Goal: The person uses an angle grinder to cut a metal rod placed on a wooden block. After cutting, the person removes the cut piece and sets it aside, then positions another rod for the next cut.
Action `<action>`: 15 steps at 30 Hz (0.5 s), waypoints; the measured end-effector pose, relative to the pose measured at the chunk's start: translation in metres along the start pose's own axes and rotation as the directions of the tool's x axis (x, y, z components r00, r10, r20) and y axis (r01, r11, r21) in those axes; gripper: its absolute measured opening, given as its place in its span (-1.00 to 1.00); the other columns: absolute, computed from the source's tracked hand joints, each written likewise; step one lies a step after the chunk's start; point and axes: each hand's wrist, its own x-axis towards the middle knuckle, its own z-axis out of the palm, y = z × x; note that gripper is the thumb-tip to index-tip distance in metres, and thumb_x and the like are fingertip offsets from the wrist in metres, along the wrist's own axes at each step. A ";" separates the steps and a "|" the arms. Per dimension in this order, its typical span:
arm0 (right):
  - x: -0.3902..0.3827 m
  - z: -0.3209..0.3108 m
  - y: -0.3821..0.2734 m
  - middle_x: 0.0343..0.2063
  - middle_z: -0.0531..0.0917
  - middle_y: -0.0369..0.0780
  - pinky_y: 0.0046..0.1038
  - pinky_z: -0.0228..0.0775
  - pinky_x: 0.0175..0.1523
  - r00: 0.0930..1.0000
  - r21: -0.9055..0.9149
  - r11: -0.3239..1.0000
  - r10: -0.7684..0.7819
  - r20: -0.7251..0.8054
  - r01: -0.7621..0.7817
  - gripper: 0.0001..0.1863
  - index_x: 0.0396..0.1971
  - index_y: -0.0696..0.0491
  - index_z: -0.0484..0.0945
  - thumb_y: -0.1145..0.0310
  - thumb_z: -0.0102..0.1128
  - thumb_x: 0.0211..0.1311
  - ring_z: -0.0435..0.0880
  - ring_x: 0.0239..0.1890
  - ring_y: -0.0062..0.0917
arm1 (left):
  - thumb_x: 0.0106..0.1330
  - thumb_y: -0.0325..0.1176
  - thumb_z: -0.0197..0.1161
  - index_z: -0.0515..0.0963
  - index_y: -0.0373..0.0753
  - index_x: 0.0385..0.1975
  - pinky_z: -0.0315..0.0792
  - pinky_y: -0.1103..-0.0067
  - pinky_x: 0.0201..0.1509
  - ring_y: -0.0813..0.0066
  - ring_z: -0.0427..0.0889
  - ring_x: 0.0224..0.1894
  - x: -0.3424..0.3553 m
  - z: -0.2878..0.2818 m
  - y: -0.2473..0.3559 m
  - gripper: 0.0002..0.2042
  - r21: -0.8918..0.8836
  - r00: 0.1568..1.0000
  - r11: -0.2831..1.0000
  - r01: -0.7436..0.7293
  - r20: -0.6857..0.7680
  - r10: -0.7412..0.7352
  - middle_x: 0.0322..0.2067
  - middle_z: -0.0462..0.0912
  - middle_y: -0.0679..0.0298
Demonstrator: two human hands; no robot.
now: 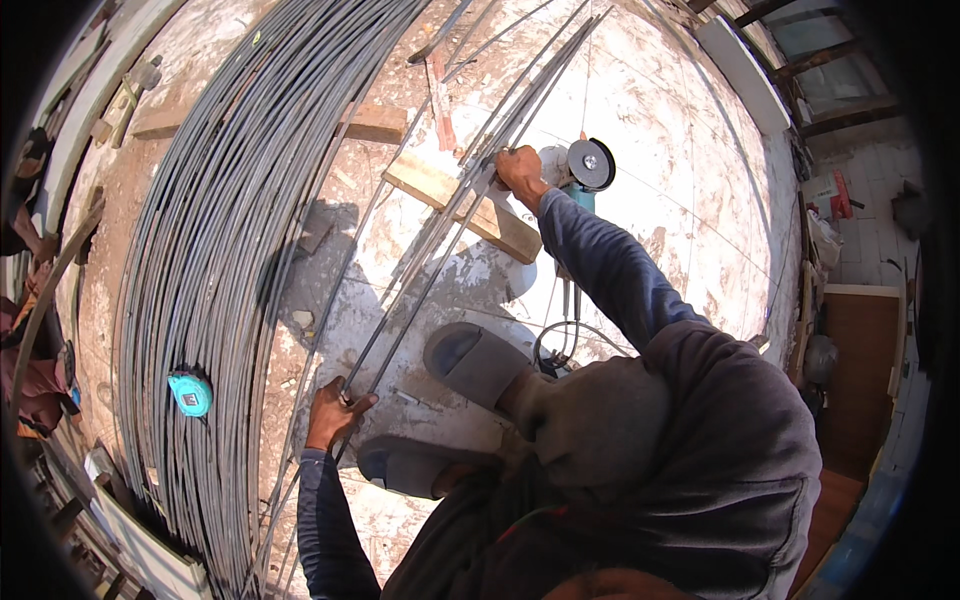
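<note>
Several thin steel rods (pixel 430 285) run diagonally across the floor, resting on a wooden block (pixel 420 178). Around these rods, just past the block, my right hand (pixel 522 175) is closed. Closer to me, my left hand (pixel 338 412) grips the same rods near their lower part, its thumb pointing to the right. An angle grinder (pixel 592 165) with a black disc and a teal body stands just right of my right hand, partly hidden behind my sleeve. To the left lies a large bundle of steel rods (pixel 215 240), with a turquoise tape measure (pixel 190 393) on top.
My sandalled feet (pixel 478 365) are close to the held rods. The grinder's black cable (pixel 575 325) loops beside my knee. A hammer (pixel 436 55) lies at the far side. Another wooden block (pixel 375 124) props the big bundle. Part of another person (pixel 40 375) shows at the left edge.
</note>
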 end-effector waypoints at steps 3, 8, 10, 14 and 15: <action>-0.017 0.004 -0.006 -0.42 0.69 0.13 -0.29 0.60 -0.34 0.995 -0.019 0.999 0.028 -0.099 -0.030 -0.60 -0.29 0.44 0.52 0.30 0.14 0.15 0.74 -0.49 -0.18 | -0.10 0.22 0.50 0.47 -0.58 -0.04 0.54 0.37 -0.17 0.13 0.72 -0.32 -0.004 0.000 -0.002 -0.10 0.008 1.000 1.000 0.030 -0.006 -0.030 -0.46 0.68 -0.05; 0.033 0.008 0.053 -0.30 0.68 0.14 -0.27 0.60 -0.20 0.993 0.202 0.976 0.097 -0.065 -0.082 -0.58 -0.10 0.36 0.49 0.33 0.14 0.14 0.74 -0.32 -0.12 | -0.09 0.20 0.50 0.47 -0.49 -0.04 0.52 0.33 -0.11 0.12 0.71 -0.23 0.009 0.011 -0.008 -0.16 -0.006 0.999 1.000 -0.021 0.039 0.021 -0.36 0.69 -0.07; 0.035 0.016 0.049 -0.27 0.69 0.12 -0.28 0.60 -0.19 0.981 0.271 0.943 0.193 0.023 -0.192 -0.58 -0.08 0.34 0.51 0.34 0.14 0.13 0.74 -0.32 -0.11 | 0.01 0.14 0.45 0.47 -0.43 -0.03 0.51 0.30 -0.11 0.06 0.70 -0.22 -0.003 0.000 0.008 -0.26 -0.056 0.995 0.998 -0.004 0.097 0.010 -0.35 0.69 -0.06; 0.029 0.025 0.032 -0.16 0.68 0.05 -0.27 0.56 -0.03 0.965 0.355 0.897 0.238 0.114 -0.263 -0.58 -0.02 0.27 0.53 0.35 0.15 0.13 0.71 -0.16 -0.15 | 0.24 0.04 0.28 0.48 -0.33 -0.04 0.48 0.24 -0.14 -0.07 0.67 -0.23 -0.016 0.009 -0.002 -0.47 -0.095 0.993 0.988 -0.118 0.015 0.120 -0.38 0.68 -0.05; 0.023 0.019 0.027 -0.14 0.68 0.04 -0.27 0.55 0.01 0.958 0.392 0.875 0.247 0.146 -0.285 -0.57 -0.02 0.26 0.53 0.35 0.16 0.14 0.70 -0.13 -0.15 | 0.28 0.05 0.23 0.48 -0.33 -0.03 0.48 0.24 -0.13 -0.09 0.66 -0.22 -0.015 0.011 -0.002 -0.48 -0.049 0.994 0.993 -0.110 0.005 0.110 -0.39 0.67 -0.07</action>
